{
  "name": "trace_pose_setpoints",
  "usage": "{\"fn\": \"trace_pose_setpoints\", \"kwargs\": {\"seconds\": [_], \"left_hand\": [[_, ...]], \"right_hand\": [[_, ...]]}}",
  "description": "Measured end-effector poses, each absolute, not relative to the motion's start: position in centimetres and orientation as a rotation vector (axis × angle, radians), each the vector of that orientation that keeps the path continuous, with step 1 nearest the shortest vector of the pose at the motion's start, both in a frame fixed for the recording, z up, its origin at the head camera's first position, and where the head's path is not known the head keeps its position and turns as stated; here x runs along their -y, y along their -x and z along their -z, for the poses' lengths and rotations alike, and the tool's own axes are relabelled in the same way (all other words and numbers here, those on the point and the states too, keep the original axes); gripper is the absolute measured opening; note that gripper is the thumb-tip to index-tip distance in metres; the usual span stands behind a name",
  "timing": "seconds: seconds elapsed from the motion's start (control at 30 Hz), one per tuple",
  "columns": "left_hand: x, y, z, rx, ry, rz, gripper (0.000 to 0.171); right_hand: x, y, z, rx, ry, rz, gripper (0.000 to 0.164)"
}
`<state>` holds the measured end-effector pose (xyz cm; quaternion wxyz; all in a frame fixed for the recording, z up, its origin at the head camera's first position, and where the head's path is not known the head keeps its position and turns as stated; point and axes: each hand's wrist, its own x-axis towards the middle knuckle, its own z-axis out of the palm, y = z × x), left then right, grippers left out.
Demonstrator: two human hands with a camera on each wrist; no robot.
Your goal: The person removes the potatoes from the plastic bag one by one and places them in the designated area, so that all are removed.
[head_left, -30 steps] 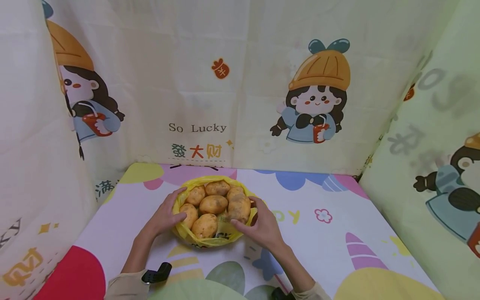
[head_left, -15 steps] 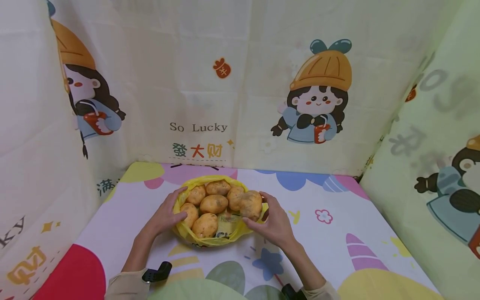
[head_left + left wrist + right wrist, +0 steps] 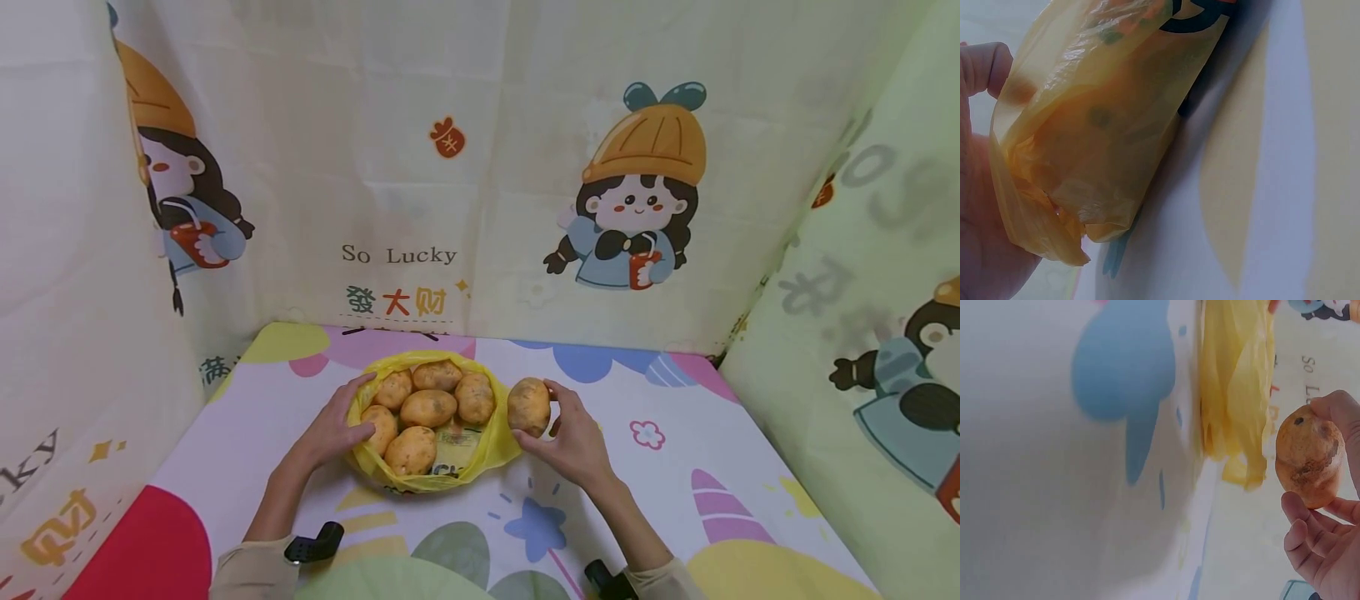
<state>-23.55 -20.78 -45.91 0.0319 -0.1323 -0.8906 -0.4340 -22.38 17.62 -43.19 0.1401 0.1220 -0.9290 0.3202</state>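
Observation:
A yellow plastic bag (image 3: 501,442) sits mouth up on the table with several potatoes (image 3: 427,408) inside. My left hand (image 3: 332,429) grips its left rim, thumb over the inside edge and fingers outside. In the left wrist view that hand's thumb side shows against the thin bag wall (image 3: 1104,156). Just beyond the bag's right rim, my right hand (image 3: 576,440) holds one potato (image 3: 528,407) between thumb and fingertips. The right wrist view shows this potato (image 3: 1310,459) raised beside the bag, brown marks on its skin. Pale printed plastic shows at the bag's front right inside.
A colourfully printed cloth (image 3: 645,492) covers the table. Light printed sheets (image 3: 487,183) rise at the back and both sides. A black wrist camera (image 3: 315,546) is strapped at my left wrist, another (image 3: 609,579) at my right.
My right hand has lifted one potato out over the bag's right rim and moved right with it. The bag's right edge has sprung back. My left hand keeps its place.

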Motion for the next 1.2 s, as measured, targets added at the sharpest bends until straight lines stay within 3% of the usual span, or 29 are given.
{"fn": "trace_pose_setpoints", "kwargs": {"seconds": [1.2], "left_hand": [[20.9,23.7,46.0,2.74,0.417,1.324,0.083]], "right_hand": [[-22.8,26.3,45.0,2.742,-0.318,-0.744,0.087]]}}
